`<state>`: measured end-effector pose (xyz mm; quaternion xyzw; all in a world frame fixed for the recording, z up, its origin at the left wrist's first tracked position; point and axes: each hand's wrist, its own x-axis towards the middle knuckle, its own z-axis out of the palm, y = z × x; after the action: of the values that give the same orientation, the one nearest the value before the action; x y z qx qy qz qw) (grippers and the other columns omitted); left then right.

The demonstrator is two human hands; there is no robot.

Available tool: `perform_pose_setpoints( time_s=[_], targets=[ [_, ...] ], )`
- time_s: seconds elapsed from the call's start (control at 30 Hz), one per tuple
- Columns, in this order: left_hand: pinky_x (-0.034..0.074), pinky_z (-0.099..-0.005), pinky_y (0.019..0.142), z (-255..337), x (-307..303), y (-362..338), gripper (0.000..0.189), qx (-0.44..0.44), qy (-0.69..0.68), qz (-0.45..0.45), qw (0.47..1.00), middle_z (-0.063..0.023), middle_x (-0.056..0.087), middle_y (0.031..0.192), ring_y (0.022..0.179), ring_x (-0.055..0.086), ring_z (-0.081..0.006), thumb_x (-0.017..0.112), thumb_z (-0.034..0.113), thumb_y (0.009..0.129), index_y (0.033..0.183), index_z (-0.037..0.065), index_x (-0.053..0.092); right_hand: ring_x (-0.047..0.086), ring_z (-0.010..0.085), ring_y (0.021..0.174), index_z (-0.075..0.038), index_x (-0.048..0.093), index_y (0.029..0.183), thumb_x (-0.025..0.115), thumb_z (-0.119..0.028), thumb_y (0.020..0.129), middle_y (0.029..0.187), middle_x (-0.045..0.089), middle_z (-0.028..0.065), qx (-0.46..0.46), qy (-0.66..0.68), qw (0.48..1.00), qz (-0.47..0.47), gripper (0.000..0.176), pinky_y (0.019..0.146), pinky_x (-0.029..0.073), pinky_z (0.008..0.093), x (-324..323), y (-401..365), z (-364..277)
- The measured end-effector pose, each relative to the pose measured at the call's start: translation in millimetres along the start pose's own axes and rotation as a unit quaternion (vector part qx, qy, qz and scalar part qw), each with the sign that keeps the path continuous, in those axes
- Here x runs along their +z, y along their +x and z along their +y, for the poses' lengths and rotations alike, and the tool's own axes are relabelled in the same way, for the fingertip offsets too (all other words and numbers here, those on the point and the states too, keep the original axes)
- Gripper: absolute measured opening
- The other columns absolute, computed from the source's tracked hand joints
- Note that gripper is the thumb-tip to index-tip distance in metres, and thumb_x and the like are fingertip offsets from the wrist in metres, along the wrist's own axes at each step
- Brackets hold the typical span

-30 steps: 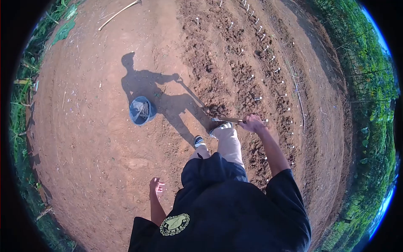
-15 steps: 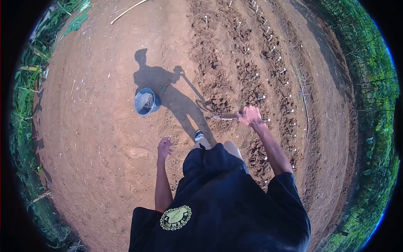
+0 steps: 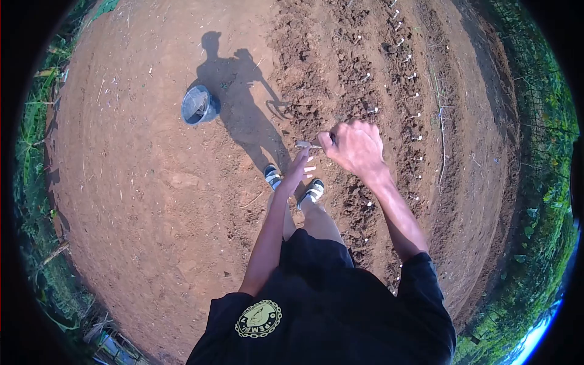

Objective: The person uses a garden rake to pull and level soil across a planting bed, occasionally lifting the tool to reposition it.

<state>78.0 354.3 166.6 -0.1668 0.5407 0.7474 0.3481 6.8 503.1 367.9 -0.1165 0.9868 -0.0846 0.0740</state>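
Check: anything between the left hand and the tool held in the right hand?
Nothing visible. The left hand, fingers spread, is close beneath the tool, which sticks out of the closed right hand.

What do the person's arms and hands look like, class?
The left arm and right arm are bare below short black T-shirt sleeves. The left hand and right hand wear no gloves, watch or bands. A round yellowish emblem marks the shirt.
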Motion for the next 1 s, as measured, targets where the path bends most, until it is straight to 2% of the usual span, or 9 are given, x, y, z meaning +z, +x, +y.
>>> perform_pose_setpoints(
  time_s=[0.07,0.13,0.2,0.27,0.4,0.5,0.63,0.7,1.0],
  targets=[
    [0.044,-0.0390,0.083,-41.2,-18.5,0.8,0.051,-0.031,0.088,0.084,0.992,-0.0158,0.039,0.129,0.105,0.052,-0.0277,0.039,0.036,0.092,0.135,0.015,0.023,0.049,0.0223,0.034,-0.002,0.060,0.054,0.045,-0.041,0.080,0.038,0.047,0.0070,-0.066,-0.015,0.990,0.125,0.049,0.038,0.040,0.0353,109.1,11.8,22.6],
    [0.046,-0.0385,0.079,-80.5,-35.8,-30.0,0.052,-0.091,0.087,0.144,0.982,-0.0159,0.042,0.124,0.099,0.055,-0.0276,0.044,0.034,0.090,0.134,0.015,0.024,0.052,0.0229,0.038,-0.003,0.061,0.056,0.045,-0.044,0.080,0.042,0.050,0.0088,-0.025,0.021,0.999,0.030,0.050,0.041,0.041,0.0350,177.1,8.8,45.4],
    [0.048,-0.0367,0.071,-117.0,-76.4,-51.7,0.050,-0.104,0.088,0.182,0.974,-0.0145,0.047,0.116,0.088,0.058,-0.0246,0.047,0.032,0.088,0.131,0.017,0.028,0.058,0.0249,0.051,-0.003,0.062,0.062,0.045,-0.047,0.081,0.056,0.057,0.0144,0.029,0.046,0.994,-0.097,0.051,0.048,0.044,0.0346,183.2,16.4,54.5],
    [0.049,-0.0355,0.063,-173.1,-122.3,-86.9,0.047,-0.158,0.115,0.226,0.954,-0.0127,0.051,0.107,0.077,0.059,-0.0216,0.050,0.032,0.086,0.127,0.018,0.031,0.061,0.0264,0.061,-0.003,0.063,0.066,0.044,-0.045,0.081,0.065,0.061,0.0171,-0.016,-0.037,0.999,-0.003,0.049,0.056,0.046,0.0366,199.7,10.5,57.5],
    [0.048,-0.0328,0.052,-188.9,-162.3,-142.4,0.048,-0.245,0.134,0.317,0.907,-0.0096,0.054,0.097,0.063,0.058,-0.0200,0.055,0.035,0.081,0.121,0.015,0.037,0.062,0.0277,0.072,-0.001,0.063,0.077,0.037,-0.049,0.082,0.072,0.062,0.0180,0.035,0.016,0.992,-0.122,0.055,0.068,0.045,0.0386,181.1,6.0,35.9],
    [0.046,-0.0281,0.052,-164.3,-150.2,-124.8,0.037,-0.150,0.128,0.340,0.920,-0.0096,0.057,0.091,0.058,0.055,-0.0142,0.056,0.026,0.081,0.114,0.012,0.046,0.061,0.0288,0.078,-0.004,0.064,0.082,0.041,-0.051,0.079,0.078,0.062,0.0174,0.051,0.008,0.992,-0.116,0.051,0.071,0.045,0.0394,195.5,-3.7,34.1],
    [0.047,-0.0287,0.072,-82.5,-79.9,-40.3,0.051,0.144,0.205,0.127,0.960,-0.0138,0.051,0.110,0.086,0.057,-0.0190,0.056,0.003,0.077,0.125,0.009,0.039,0.061,0.0267,0.073,-0.012,0.059,0.087,0.059,-0.038,0.073,0.075,0.062,0.0103,-0.081,0.101,0.951,-0.280,0.030,0.068,0.046,0.0375,166.0,-4.1,51.7],
    [0.045,-0.0358,0.081,-20.3,-29.0,-18.0,0.060,0.330,0.374,0.056,0.865,-0.0158,0.046,0.116,0.098,0.053,-0.0270,0.059,0.002,0.073,0.128,0.011,0.036,0.061,0.0264,0.075,-0.015,0.060,0.090,0.061,-0.033,0.072,0.078,0.063,0.0092,-0.094,0.128,0.947,-0.281,0.026,0.069,0.047,0.0375,169.5,-9.8,63.7],
    [0.048,-0.0436,0.079,-0.7,42.2,35.8,0.042,0.158,0.708,0.052,0.687,-0.0181,0.053,0.104,0.098,0.055,-0.0339,0.065,0.007,0.067,0.104,0.002,0.047,0.061,0.0283,0.069,-0.008,0.060,0.077,0.064,-0.030,0.066,0.071,0.063,0.0128,-0.074,0.034,0.968,-0.236,0.024,0.066,0.050,0.0380,200.2,-32.0,53.0]
  ],
)
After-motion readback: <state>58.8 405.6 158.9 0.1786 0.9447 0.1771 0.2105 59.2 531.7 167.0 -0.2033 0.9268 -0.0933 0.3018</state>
